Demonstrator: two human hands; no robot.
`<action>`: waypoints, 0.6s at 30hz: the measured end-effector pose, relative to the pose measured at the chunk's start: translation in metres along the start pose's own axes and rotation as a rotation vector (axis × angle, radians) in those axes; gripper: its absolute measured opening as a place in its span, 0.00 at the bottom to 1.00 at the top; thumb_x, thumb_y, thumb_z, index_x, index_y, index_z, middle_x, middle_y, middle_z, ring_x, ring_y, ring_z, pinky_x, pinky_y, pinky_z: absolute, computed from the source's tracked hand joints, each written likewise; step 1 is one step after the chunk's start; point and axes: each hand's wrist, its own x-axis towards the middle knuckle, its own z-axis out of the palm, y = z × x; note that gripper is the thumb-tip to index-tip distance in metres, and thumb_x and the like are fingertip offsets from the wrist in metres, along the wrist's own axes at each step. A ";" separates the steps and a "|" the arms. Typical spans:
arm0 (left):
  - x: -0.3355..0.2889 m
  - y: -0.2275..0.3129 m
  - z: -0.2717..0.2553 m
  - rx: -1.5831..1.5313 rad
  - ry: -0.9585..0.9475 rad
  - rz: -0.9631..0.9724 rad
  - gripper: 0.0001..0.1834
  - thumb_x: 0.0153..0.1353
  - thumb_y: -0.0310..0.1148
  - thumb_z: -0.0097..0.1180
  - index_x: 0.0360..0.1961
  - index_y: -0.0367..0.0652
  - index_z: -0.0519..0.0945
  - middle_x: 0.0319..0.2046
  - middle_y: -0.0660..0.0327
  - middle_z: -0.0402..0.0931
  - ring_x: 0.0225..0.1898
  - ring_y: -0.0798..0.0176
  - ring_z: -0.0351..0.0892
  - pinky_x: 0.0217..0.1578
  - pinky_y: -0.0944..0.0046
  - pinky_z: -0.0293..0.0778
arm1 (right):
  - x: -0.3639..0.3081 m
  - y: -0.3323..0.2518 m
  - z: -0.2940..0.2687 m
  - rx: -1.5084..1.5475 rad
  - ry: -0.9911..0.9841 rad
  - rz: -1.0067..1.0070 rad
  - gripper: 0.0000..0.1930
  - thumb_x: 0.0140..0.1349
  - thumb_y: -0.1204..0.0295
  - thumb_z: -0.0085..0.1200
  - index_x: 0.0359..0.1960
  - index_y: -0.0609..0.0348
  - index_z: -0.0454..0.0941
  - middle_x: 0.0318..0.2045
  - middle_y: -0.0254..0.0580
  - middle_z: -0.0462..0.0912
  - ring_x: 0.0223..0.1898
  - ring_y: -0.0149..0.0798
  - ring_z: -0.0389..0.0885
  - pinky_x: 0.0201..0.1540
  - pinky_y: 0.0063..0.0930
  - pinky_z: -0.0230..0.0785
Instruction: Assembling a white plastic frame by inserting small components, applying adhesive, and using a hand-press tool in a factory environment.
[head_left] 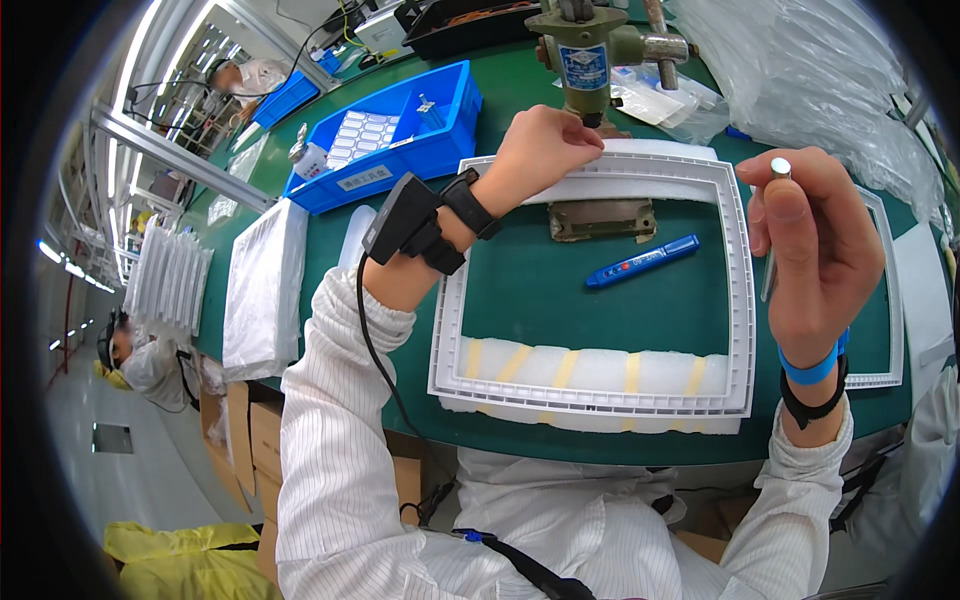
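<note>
A white rectangular plastic frame lies on the green table, resting on white foam strips banded with yellowish tape. Over its far edge, my left hand is closed, its fingertips pressed together; what they hold, if anything, is hidden. My right hand grips a slim metal rod with a bright round end, raised to the right of the frame. Inside the frame's opening lies a blue pen-shaped tool. A worn metal base shows there too, below the greenish press.
A blue divided bin with labels and a bottle stands at the left. Wrapped white pieces lie beside it. Clear plastic bags heap at the back right. Another white frame lies right. Other people work at far left.
</note>
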 end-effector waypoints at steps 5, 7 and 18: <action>-0.001 0.000 0.000 0.067 0.017 0.009 0.11 0.53 0.31 0.64 0.33 0.32 0.86 0.30 0.57 0.86 0.34 0.66 0.86 0.40 0.68 0.80 | 0.000 0.000 -0.003 0.025 -0.031 0.002 0.13 0.73 0.67 0.48 0.42 0.67 0.78 0.32 0.38 0.79 0.24 0.22 0.69 0.27 0.15 0.60; -0.004 0.001 0.003 0.102 0.029 0.030 0.11 0.53 0.31 0.64 0.33 0.32 0.86 0.30 0.56 0.86 0.34 0.66 0.86 0.40 0.68 0.80 | -0.001 0.001 -0.002 0.033 -0.023 0.007 0.13 0.73 0.68 0.48 0.42 0.67 0.78 0.31 0.38 0.79 0.24 0.22 0.69 0.26 0.15 0.60; -0.017 -0.003 0.005 0.292 0.086 0.368 0.10 0.52 0.32 0.59 0.33 0.39 0.87 0.32 0.52 0.85 0.32 0.50 0.84 0.38 0.59 0.79 | -0.001 0.004 -0.001 -0.011 -0.047 0.041 0.11 0.72 0.70 0.48 0.42 0.66 0.78 0.33 0.38 0.80 0.24 0.21 0.69 0.27 0.15 0.60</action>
